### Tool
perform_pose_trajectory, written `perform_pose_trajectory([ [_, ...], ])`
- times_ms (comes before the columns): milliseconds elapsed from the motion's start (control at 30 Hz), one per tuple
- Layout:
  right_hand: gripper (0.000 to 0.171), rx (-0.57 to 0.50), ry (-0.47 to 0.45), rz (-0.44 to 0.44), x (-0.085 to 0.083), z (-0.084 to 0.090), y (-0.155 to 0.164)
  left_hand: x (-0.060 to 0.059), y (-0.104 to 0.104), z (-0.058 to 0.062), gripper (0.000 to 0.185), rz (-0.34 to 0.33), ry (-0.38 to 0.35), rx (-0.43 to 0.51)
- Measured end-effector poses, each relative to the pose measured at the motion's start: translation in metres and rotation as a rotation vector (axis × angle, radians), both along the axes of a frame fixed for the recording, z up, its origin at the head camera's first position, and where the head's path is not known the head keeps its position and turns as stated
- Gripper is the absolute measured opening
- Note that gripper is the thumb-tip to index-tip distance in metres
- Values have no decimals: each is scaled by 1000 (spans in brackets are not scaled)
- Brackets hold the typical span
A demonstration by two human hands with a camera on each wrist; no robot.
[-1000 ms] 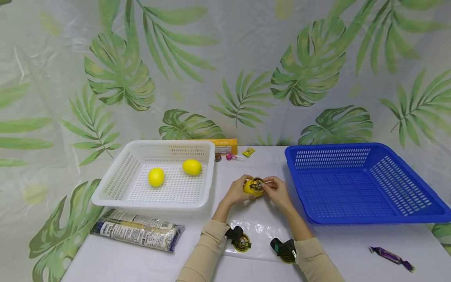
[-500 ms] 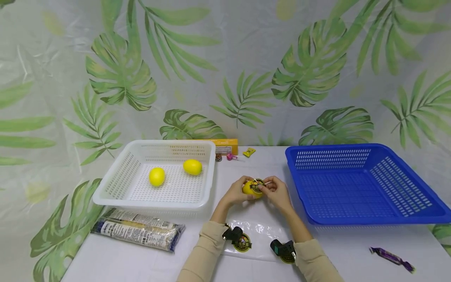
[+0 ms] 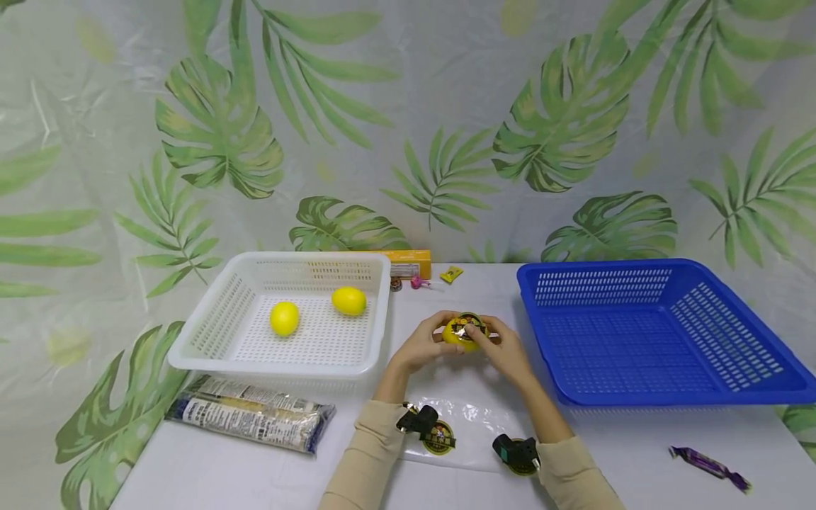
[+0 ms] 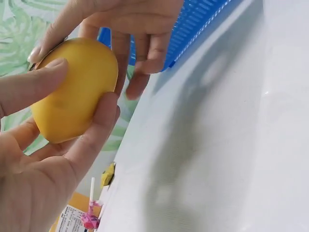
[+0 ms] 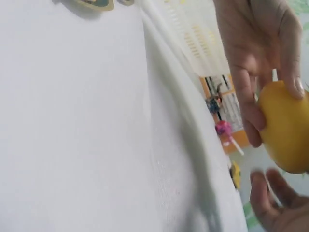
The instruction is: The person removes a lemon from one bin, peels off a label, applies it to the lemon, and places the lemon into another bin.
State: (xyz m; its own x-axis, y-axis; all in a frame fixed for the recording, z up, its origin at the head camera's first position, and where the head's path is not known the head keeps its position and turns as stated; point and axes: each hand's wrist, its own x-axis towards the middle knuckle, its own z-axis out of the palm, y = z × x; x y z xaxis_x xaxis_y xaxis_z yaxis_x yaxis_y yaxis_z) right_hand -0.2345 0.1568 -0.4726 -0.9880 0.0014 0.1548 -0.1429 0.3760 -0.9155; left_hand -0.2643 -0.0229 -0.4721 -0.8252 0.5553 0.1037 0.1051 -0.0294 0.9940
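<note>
Above the table's middle, my left hand [image 3: 419, 346] grips a yellow lemon [image 4: 79, 94] between thumb and fingers. A round black-and-gold sticker [image 3: 469, 319] covers the lemon's upper side in the head view. My right hand [image 3: 510, 350] presses its thumb on that sticker, while its fingers reach round the lemon's far right side. From the left wrist, only the sticker's dark edge shows beside the thumb. Below the hands lies a clear sheet [image 3: 472, 453] bearing another sticker [image 3: 438, 439]; one more is mostly hidden beneath the right wrist camera.
At left stands a white basket [image 3: 376, 340] with two lemons [image 3: 284, 319]; a blue basket [image 3: 542, 340] is at right. A noodle packet [image 3: 248, 418] lies front left, a purple-wrapped candy [image 3: 707, 464] front right. Behind are a yellow box [image 3: 414, 262], lollipop [image 3: 417, 282] and yellow candy [image 3: 451, 274].
The right thumb has shifted onto the middle of the sticker, which now lies flatter over the lemon. Both hands have risen slightly, and the lemon has turned a little.
</note>
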Motion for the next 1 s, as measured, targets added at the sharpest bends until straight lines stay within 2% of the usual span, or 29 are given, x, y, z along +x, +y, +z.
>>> perform_pose_trajectory([
  [133, 35, -159, -26, 110, 5, 14, -2, 4, -1, 10, 59, -7, -28, 48],
  [267, 36, -178, -6, 139, 6, 18, -4, 9, 1, 17, 53, 12, -90, 89],
  [367, 37, -187, 18, 131, -1, 7, -3, 11, 8, 18, 47, 77, -119, 115],
  [533, 37, -199, 59, 113, 0, 8, -5, 16, 20, 20, 39, 206, -99, 105],
  [667, 36, -212, 58, 102, 2, 14, -7, 17, 24, 20, 36, 247, -86, 107],
  [800, 30, -235, 25, 105, 4, 21, -7, 16, 20, 18, 38, 210, -77, 127],
  [933, 24, -237, 10, 104, 4, 28, -4, 16, 11, 17, 59, 131, -54, 137],
  [1000, 21, -235, 20, 111, 4, 31, -2, 17, 8, 19, 64, 120, -38, 115],
])
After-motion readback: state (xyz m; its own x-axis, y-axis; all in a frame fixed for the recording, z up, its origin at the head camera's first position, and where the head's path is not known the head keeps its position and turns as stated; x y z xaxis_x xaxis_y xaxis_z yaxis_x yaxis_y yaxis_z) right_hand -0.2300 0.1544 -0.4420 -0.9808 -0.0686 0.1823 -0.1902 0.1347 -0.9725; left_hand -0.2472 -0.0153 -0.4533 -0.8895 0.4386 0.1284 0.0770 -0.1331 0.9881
